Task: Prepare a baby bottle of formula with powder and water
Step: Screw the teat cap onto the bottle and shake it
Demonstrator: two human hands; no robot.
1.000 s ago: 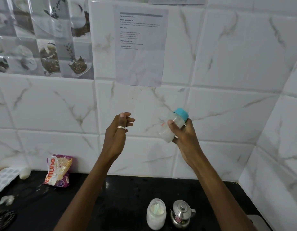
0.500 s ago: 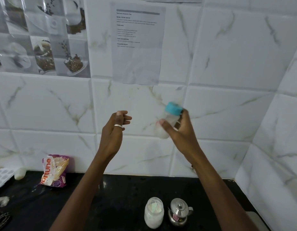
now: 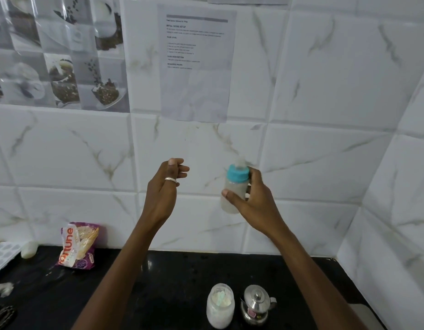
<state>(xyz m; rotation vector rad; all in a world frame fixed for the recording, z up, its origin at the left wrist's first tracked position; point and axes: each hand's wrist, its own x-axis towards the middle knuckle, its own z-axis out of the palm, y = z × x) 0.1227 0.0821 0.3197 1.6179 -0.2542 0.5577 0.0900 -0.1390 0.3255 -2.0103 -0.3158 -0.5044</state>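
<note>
Head view | left hand [image 3: 166, 189]: raised, fingers loosely curled, holding nothing | baby bottle [image 3: 233, 185]: teal collar [image 3: 238, 173], roughly upright, milky contents, held in the air before the wall tiles [image 3: 313, 163], above the counter [image 3: 182, 282] | right hand [image 3: 256, 203]: thumb and fingers wrapped round the bottle body

"Fortune" on purple packet [image 3: 77, 246], "TASK GOAL" and "TASK DESCRIPTION" headings on wall sheet [image 3: 196, 65], smaller print blurred

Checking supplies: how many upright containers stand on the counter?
2: a powder jar near the bottom edge, a steel kettle just right of it. The baby bottle is in the right hand. More may be out of frame.
</note>
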